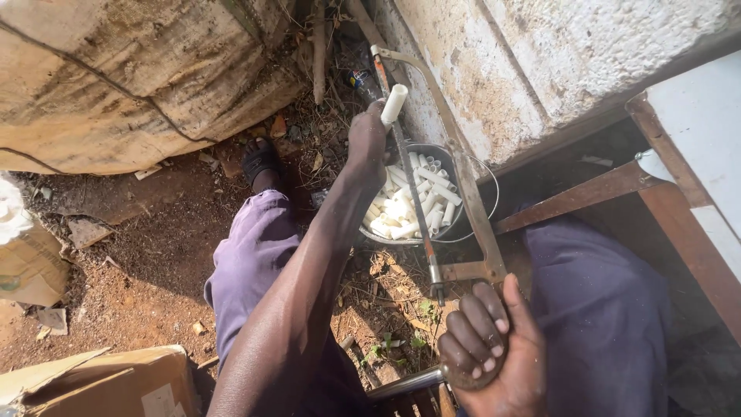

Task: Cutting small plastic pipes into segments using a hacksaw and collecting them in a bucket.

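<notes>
Head view: single downward picture; seated person, purple trousers, bare earth with litter underfoot.
Left hand: was stretched forward and closed around a short white pipe piece, which stood out above the fist, tilted slightly.
Right hand: was closed around the handle of a hacksaw, fingers wrapped over the grip near the lower edge of the picture.
Hacksaw position: frame ran away from the person toward the wall; blade lay just beside the left fist and passed close under the held piece. Actual contact between blade and pipe could not be told.
Metal bowl: stood on the ground beyond the left forearm, against the white wall, partly filled with many cut white pipe pieces of similar short length.
Other items: cardboard box at lower left; large rough sack at upper left; wooden frame at right.
Step in hand (judgement): a cut-off piece appeared to be free in the left fist, with the saw held at rest.
Next move (judgement): it called for releasing the piece over the bowl, keeping the fist clear of the blade teeth.
</notes>
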